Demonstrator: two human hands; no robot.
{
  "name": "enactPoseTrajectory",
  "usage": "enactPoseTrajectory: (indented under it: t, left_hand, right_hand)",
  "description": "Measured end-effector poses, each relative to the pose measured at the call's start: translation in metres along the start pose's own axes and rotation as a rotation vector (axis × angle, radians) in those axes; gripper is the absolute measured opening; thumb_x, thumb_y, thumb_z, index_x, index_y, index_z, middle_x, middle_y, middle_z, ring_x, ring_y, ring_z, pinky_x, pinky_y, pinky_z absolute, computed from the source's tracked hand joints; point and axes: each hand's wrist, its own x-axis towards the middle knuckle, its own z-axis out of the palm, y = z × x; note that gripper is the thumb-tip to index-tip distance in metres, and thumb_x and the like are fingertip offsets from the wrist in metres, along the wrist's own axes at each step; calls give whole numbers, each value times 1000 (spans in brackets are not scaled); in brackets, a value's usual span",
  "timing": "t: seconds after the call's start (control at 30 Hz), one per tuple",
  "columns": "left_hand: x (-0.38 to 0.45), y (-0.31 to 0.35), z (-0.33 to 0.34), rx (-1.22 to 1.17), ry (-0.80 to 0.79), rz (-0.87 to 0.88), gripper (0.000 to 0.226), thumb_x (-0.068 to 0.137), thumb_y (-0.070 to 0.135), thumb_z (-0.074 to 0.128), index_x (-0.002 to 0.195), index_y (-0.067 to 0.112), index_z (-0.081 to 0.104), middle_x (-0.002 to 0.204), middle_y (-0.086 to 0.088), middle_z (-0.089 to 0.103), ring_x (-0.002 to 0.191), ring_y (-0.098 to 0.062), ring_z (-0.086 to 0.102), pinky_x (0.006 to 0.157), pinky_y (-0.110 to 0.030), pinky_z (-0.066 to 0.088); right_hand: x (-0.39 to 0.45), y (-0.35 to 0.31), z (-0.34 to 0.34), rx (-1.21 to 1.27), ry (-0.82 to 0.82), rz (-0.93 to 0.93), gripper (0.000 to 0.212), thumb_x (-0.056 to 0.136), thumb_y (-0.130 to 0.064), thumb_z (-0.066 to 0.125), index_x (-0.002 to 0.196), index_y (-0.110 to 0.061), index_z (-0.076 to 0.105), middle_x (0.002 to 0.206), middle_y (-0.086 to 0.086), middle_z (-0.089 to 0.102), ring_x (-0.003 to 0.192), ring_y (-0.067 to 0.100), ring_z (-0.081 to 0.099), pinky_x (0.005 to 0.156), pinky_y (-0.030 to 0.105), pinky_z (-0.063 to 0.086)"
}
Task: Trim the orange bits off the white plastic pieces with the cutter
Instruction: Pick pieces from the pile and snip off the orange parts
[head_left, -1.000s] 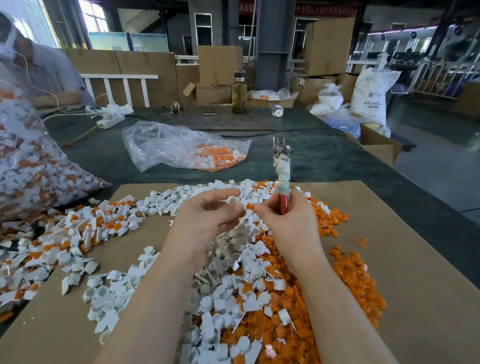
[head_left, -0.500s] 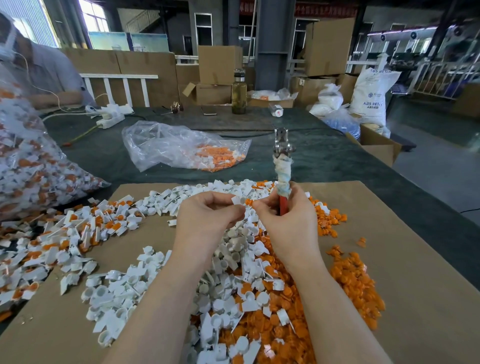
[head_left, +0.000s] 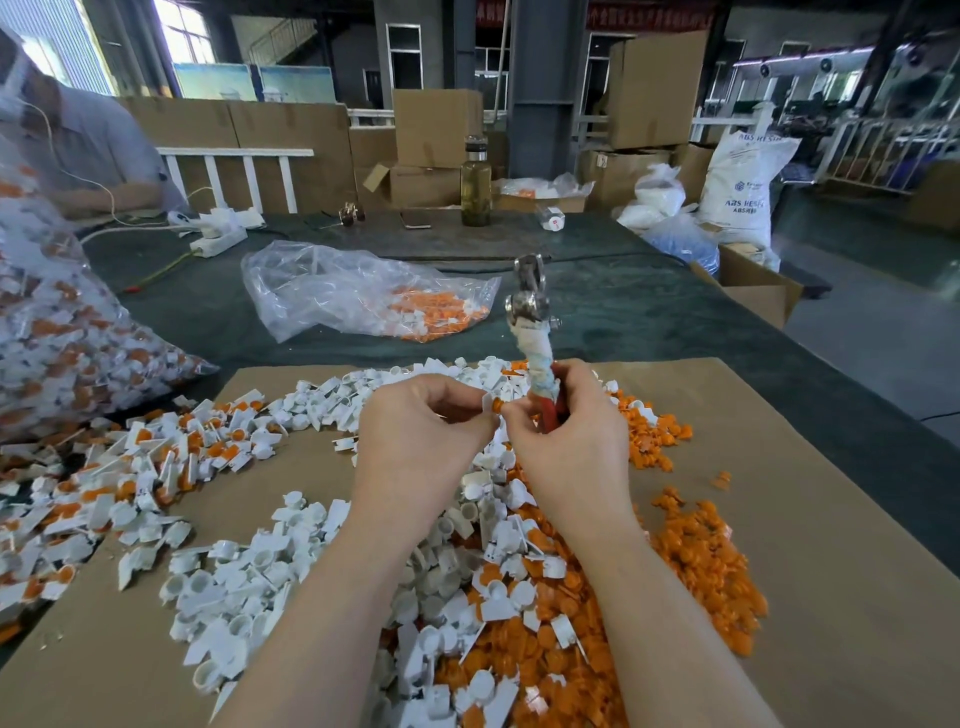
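My left hand (head_left: 421, 441) pinches a small white plastic piece (head_left: 487, 402) with an orange bit (head_left: 497, 405) on it, held above the pile. My right hand (head_left: 571, 441) grips the cutter (head_left: 535, 332) by its red, cloth-wrapped handles, metal jaws pointing up and away; its fingertips also touch the orange bit. Below lie heaps of white pieces (head_left: 249, 587) and loose orange bits (head_left: 696, 561) on a cardboard sheet (head_left: 831, 571). White pieces with orange still attached (head_left: 156, 457) spread to the left.
A clear bag (head_left: 363, 296) holding orange bits lies beyond the cardboard on the dark green table (head_left: 649, 312). A large full bag (head_left: 62, 332) sits at the left edge. Another person (head_left: 78, 145) sits at far left. A bottle (head_left: 475, 182), boxes and sacks stand behind.
Both hands have risen slightly and drawn together. My left hand has curled its fingers onto the white piece, and my right fingertips now meet it at the orange bit.
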Motion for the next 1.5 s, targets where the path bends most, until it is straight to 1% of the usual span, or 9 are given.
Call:
enactPoseTrajectory:
  t: [0.27,0.57,0.73,0.83,1.03,1.1,1.2,1.37,1.5]
  left_hand:
    - [2,-3,-2,46,-20,45,23,76,16,82,62,31,71,64,20,69,60,0,65,52,-8,48]
    - [1,-5,-1,1,1,18,19,79,18,80,65,29,73,65,18,71,63,0,66,54,-6,47]
    - [1,-4,-1,-30,0,-20,14,74,21,84,67,27,74,66,18,71,63,2,66,55,-12,48]
    - [1,-4,0,-4,30,-2,15,73,24,85,66,27,72,64,19,69,60,4,63,51,-7,43]
    - [3,-9,0,36,55,-14,11,82,27,79,74,25,71,65,10,72,63,-2,67,53,-8,47]
    - [4,-9,-1,-57,49,-64,11,83,24,79,77,22,70,65,8,73,63,-2,70,58,-11,51]
    - [6,-9,-4,-289,25,-145,12,83,12,79,77,16,68,62,4,72,63,-10,73,59,-14,54]
    - [8,-11,-9,-464,-4,-161,12,85,4,73,79,12,66,61,6,69,63,-12,72,63,-17,56]
    - [9,-11,-12,-532,0,-166,7,87,2,71,83,6,67,61,5,69,60,-9,70,60,-14,54]
  right_hand:
    - [0,1,-2,-12,-45,4,26,83,-16,73,97,-27,55,73,-16,58,77,-12,56,61,2,41]
    - [4,3,-1,26,-97,61,19,85,-22,74,95,-25,58,73,-16,60,72,-16,55,60,0,39]
    - [5,5,-1,-11,-127,69,16,88,-19,69,103,-22,61,83,-15,64,75,-7,60,59,6,44]
    - [5,5,0,-17,-120,67,18,89,-18,66,106,-20,62,85,-13,64,77,-2,61,61,9,44]
    - [3,1,-1,60,-153,46,14,89,-17,68,90,-27,58,70,-19,61,66,-10,56,56,5,42]
    - [3,1,-3,102,-202,65,17,90,-17,66,84,-28,54,66,-24,58,58,-7,52,53,7,41]
    - [5,2,-7,168,-291,142,15,91,-18,63,82,-22,52,66,-15,50,55,-1,43,53,14,40]
    - [6,2,-17,167,-431,208,12,90,-18,61,90,-10,52,75,-8,47,62,5,42,63,24,39]
    - [5,2,-19,117,-504,194,25,89,-20,63,96,1,51,81,2,46,71,14,42,67,33,37]
